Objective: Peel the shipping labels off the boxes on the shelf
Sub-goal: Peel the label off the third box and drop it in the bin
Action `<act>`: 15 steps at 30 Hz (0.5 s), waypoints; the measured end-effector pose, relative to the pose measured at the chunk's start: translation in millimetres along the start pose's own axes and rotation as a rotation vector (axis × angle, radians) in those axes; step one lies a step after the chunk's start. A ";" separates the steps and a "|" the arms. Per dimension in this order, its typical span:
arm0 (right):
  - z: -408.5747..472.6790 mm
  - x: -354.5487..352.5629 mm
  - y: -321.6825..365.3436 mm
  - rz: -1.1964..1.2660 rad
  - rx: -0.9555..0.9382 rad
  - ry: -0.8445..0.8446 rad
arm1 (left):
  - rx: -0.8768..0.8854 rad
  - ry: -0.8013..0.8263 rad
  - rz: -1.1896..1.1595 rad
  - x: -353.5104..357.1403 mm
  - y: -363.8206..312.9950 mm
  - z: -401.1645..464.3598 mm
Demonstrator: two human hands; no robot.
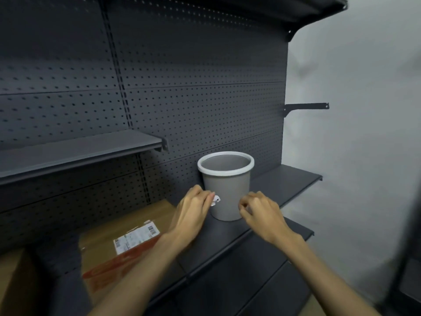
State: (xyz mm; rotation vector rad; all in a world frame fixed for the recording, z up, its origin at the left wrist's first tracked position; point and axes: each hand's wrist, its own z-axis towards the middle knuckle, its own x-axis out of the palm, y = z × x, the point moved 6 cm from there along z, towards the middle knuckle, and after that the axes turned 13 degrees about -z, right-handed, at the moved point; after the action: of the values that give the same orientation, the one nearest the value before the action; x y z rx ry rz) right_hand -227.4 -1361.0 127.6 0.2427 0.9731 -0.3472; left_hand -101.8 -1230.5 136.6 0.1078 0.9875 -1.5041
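1. The left hand (192,210) is pinching a crumpled white scrap (216,200) at its fingertips, holding it against the front of the bin (225,188), below the rim.
2. The right hand (262,213) is hovering just right of the bin's base with fingers curled inward; whether anything is sitting between them, I cannot tell.
3. The grey bin with its white rim is standing upright on the dark shelf (284,185), close to the pegboard (182,99).
4. A box (127,226) is lying on the lower shelf at the left, partly under the left forearm.
5. A white label (136,238) with barcodes is sitting on the box's top, one corner lifting slightly, beside a strip of red tape (118,263).
6. A second box (11,283) is showing at the far left edge.
7. A higher shelf (79,151) is jutting out on the left.
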 end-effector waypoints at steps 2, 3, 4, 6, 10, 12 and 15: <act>6.8 2.4 -23.6 -0.001 0.020 -0.021 | 0.019 0.004 -0.021 18.5 -3.4 18.8; 11.0 4.3 -34.0 -0.005 0.032 -0.028 | 0.023 0.006 -0.034 26.9 -1.5 29.0; 15.2 6.9 -43.8 -0.010 0.041 -0.033 | 0.009 0.007 -0.043 33.5 -0.2 39.3; 23.3 11.9 -61.2 -0.018 0.050 -0.032 | -0.019 0.000 -0.047 44.8 3.3 58.9; 46.6 20.7 -93.8 -0.054 0.063 -0.021 | -0.105 -0.010 -0.066 66.7 20.4 103.2; 63.5 24.5 -108.9 -0.060 0.066 -0.025 | -0.139 -0.008 -0.088 78.2 28.5 129.4; 96.2 32.9 -127.9 -0.049 0.061 -0.019 | -0.183 -0.028 -0.141 92.4 42.8 168.4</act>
State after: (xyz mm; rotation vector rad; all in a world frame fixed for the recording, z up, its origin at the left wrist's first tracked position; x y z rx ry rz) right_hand -187.4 -1518.4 146.3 0.2706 0.9517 -0.4241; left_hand -6.7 -1400.4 165.6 -0.1154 1.1234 -1.5302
